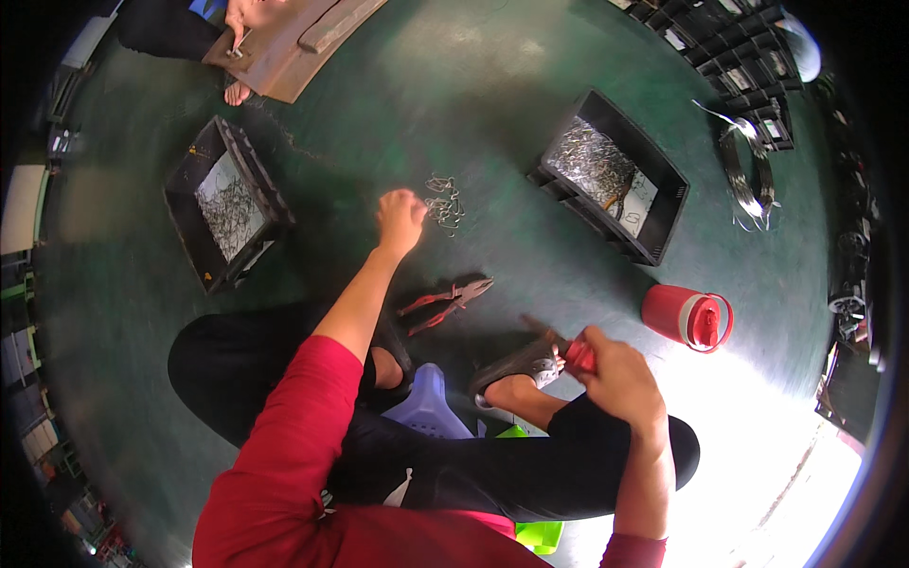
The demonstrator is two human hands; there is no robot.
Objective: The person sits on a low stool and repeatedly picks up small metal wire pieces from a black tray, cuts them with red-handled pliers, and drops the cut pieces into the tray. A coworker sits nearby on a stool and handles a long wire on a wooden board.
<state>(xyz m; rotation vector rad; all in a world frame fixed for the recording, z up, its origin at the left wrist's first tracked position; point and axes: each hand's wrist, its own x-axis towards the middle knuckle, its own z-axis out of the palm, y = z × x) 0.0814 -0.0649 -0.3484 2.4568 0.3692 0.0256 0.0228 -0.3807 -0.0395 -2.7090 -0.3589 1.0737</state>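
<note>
My left hand [401, 222] is stretched forward over the green floor, its fingers curled closed. Right beside its fingertips lies a small loose pile of bent wire pieces [445, 204]. Whatever the fingers pinch, if anything, is hidden. My right hand [620, 379] grips red-handled pliers [579, 354] above my sandalled foot; their dark metal head points left and is blurred. A second pair of pliers [450, 303], also with red handles, rests on the floor between my hands, its jaws toward the right.
A black crate [620, 175] of metal wire pieces stands front right, another crate [227, 204] front left. A red jug [686, 317] stands right, below a wire coil [748, 175]. Another person's hand [251, 14] works at a board [284, 57] far left. A purple stool [428, 402] is beneath me.
</note>
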